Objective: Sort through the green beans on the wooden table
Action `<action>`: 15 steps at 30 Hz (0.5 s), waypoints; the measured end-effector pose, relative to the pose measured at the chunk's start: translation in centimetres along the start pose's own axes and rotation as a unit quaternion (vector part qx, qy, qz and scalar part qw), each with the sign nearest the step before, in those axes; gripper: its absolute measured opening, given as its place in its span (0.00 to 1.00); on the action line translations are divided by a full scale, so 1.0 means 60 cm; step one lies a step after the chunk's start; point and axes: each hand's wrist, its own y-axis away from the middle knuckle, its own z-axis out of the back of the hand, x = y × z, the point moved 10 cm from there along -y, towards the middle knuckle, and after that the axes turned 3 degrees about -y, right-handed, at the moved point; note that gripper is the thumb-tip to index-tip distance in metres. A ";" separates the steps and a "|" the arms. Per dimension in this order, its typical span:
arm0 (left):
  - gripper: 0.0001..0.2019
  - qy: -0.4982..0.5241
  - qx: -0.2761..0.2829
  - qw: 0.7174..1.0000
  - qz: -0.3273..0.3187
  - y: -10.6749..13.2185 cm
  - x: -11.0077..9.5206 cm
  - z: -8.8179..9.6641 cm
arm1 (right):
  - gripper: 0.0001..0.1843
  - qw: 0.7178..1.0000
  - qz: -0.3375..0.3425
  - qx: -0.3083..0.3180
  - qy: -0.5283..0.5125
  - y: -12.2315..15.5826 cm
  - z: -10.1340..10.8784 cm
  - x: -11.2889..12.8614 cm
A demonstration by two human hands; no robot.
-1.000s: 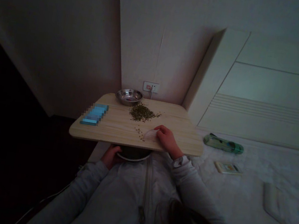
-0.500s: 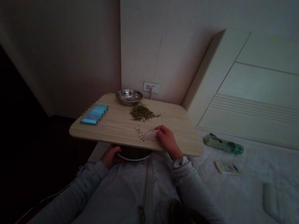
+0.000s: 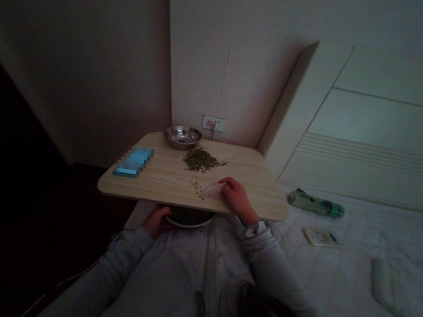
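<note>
My right hand rests on the small wooden table, its fingers closed on a small pale scoop-like piece beside a few loose green beans. A larger heap of green beans lies further back, in front of a steel bowl. My left hand is below the table's near edge, gripping the rim of a dark bowl held under that edge.
A blue phone-like object lies on the table's left side. A wall socket is behind the table. On the bed to the right lie a green bottle, a small card-like box and a white object.
</note>
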 end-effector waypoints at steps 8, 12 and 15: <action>0.14 0.013 0.001 1.000 0.018 -0.004 0.007 0.002 | 0.15 1.000 0.011 -0.003 0.002 -0.001 0.001 0.002; 0.14 0.005 -0.005 1.000 0.011 -0.005 0.006 0.004 | 0.16 1.000 0.014 -0.004 0.012 0.001 0.002 0.007; 0.15 0.004 0.002 1.000 0.002 -0.005 0.004 0.002 | 0.16 1.000 0.017 -0.004 0.021 0.002 0.003 0.010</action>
